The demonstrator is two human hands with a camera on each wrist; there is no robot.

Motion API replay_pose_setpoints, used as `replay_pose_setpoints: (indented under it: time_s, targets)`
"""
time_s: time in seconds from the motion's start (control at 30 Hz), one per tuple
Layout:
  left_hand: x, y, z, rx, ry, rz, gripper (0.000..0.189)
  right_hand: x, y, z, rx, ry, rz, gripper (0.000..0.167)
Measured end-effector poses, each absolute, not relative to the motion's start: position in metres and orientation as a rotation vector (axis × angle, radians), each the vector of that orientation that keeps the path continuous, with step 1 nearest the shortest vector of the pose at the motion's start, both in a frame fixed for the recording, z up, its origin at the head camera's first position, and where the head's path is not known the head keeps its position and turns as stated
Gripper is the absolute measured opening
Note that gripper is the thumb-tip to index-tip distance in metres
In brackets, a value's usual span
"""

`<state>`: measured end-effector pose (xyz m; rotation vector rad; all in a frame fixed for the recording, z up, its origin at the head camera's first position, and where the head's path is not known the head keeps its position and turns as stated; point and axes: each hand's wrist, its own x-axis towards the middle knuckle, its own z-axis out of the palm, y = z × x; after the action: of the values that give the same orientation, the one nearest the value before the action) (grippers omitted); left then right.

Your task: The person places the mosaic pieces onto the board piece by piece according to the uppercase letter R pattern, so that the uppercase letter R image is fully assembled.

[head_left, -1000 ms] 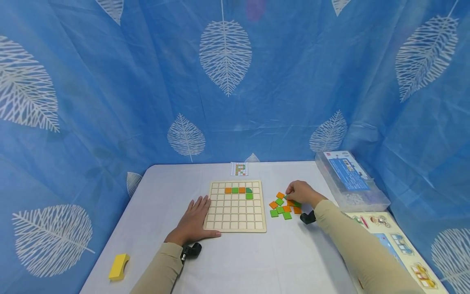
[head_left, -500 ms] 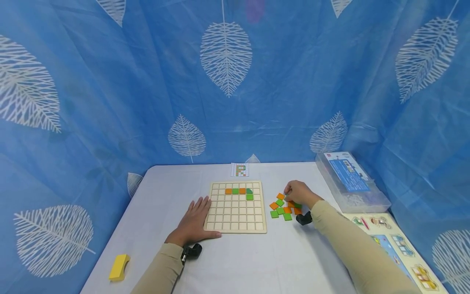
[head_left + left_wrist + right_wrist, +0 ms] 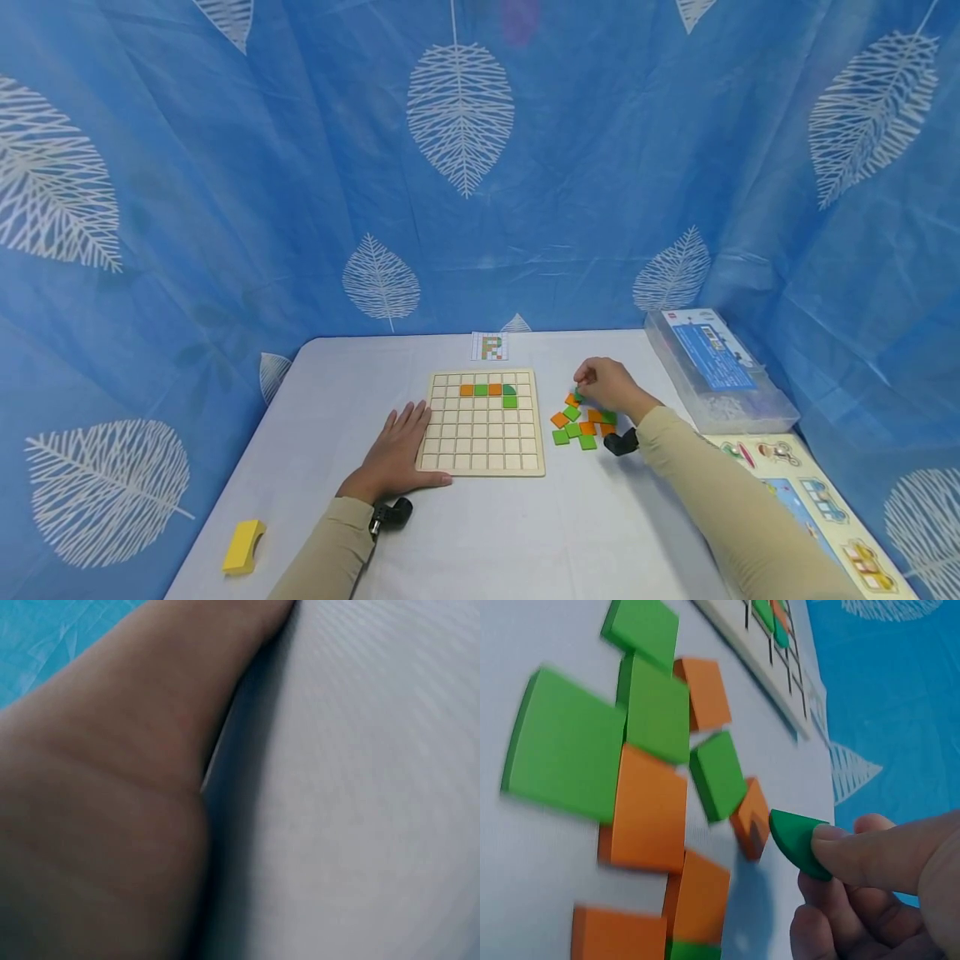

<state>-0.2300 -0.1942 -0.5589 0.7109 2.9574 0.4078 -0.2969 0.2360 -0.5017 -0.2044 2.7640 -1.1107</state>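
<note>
Between thumb and fingers my right hand (image 3: 609,387) pinches a dark green quarter-round tile (image 3: 801,841), raised a little over the loose tiles. Below it several square tiles, such as a green tile (image 3: 566,746) and an orange tile (image 3: 649,814), lie spread on the white table. My left hand (image 3: 396,450) lies flat with fingers spread at the left edge of the wooden grid board (image 3: 480,450). On the board's upper part sit an orange tile (image 3: 467,390), more orange and green squares in a row, and a dark green rounded piece (image 3: 509,389) with a green square (image 3: 510,402) under it.
Behind the board lies a small pattern card (image 3: 490,346). A clear plastic box (image 3: 720,404) and a picture puzzle board (image 3: 825,500) stand along the right side. A yellow arch block (image 3: 243,547) rests at the left front.
My right hand has risen from the tile pile and shifted slightly left and away, carrying the dark green quarter-round tile. My left hand stays where it was.
</note>
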Motion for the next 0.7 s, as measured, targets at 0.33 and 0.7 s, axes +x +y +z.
replay_pose_setpoints:
  time_s: [0.33,0.7]
  targets:
    - [-0.231,-0.195,-0.561,0.694,2.95,0.386,0.137,-0.297,0.213,-0.499,-0.249,2.716,-1.201,0.011]
    - [-0.23,-0.194,-0.559,0.703,2.963,0.393,0.135,-0.294,0.19,-0.504,-0.32,2.649,-1.246,0.01]
